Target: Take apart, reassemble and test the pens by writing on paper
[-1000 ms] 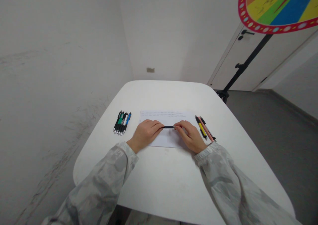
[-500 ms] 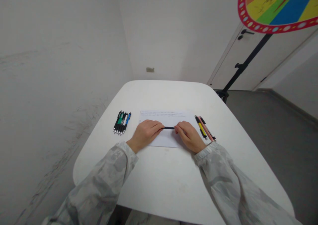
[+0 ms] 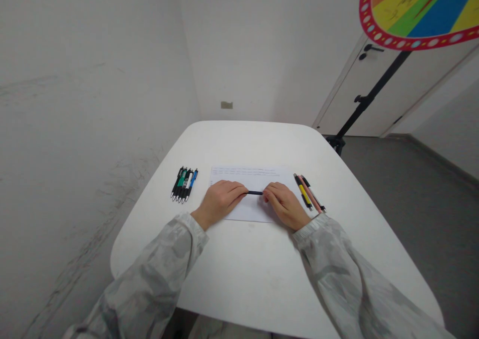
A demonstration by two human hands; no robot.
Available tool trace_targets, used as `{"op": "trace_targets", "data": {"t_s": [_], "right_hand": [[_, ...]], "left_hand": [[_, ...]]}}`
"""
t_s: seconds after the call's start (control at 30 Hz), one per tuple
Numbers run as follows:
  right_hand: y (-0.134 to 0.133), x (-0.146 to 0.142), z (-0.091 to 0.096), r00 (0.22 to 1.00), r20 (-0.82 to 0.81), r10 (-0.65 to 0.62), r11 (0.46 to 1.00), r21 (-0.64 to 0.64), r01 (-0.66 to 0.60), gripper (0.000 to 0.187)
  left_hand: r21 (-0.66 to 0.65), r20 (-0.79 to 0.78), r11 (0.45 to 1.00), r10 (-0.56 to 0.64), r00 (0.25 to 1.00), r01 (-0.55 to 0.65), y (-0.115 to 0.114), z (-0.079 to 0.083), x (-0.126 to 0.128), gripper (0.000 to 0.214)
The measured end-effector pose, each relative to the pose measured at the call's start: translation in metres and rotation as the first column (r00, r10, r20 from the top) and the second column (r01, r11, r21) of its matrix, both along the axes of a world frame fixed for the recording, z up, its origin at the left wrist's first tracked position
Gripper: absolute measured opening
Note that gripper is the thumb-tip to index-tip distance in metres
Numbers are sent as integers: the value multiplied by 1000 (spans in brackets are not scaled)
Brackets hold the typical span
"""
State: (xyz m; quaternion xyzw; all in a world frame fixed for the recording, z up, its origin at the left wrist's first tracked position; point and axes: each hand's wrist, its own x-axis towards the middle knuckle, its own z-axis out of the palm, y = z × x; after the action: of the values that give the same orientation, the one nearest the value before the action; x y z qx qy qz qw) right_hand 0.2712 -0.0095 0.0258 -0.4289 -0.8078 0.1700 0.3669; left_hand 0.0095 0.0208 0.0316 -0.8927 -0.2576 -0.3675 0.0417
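Observation:
My left hand (image 3: 220, 200) and my right hand (image 3: 285, 204) rest on a white sheet of paper (image 3: 251, 208) in the middle of the white table (image 3: 247, 274). Both are closed in a pinch on the two ends of a dark pen (image 3: 255, 192) that lies level between them, just above the paper. Only the pen's short middle part shows; its ends are hidden in my fingers. Faint lines of writing run along the paper's far edge.
Several pens (image 3: 184, 184) lie side by side left of the paper. Three more pens (image 3: 309, 193), one yellow, one pink, one black, lie to its right. A colourful prize wheel (image 3: 419, 9) on a black stand (image 3: 368, 97) is at the back right, before a door.
My right hand has closed in a little over the pen's silver end, which showed a second ago. Otherwise nothing has moved.

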Motion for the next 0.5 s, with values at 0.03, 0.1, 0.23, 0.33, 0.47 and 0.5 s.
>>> {"op": "trace_targets", "data": {"t_s": [0.03,0.1,0.23,0.33,0.47,0.5], "right_hand": [[-1,0,0,1000,-19,-7,1000,1,7,31],[-3,0,-1,998,-68,-15,1000,5,15,21],[-3,-1,0,996,-92,7,1000,6,-7,18],[-1,-1,2,997,-74,9,1000,-4,-9,29],[-2,-1,2,997,-77,-13,1000,2,13,28],[-3,-1,2,996,-85,-12,1000,3,12,24]], "left_hand": [[-1,-3,1000,1,1000,-1,0,0,0,16],[-1,-4,1000,2,1000,-2,0,1,0,16],[8,9,1000,-7,1000,7,-1,2,0,14],[-2,3,1000,-8,1000,8,-1,2,0,15],[1,4,1000,-13,1000,13,0,0,1,15],[5,7,1000,-14,1000,14,0,0,1,15]]}}
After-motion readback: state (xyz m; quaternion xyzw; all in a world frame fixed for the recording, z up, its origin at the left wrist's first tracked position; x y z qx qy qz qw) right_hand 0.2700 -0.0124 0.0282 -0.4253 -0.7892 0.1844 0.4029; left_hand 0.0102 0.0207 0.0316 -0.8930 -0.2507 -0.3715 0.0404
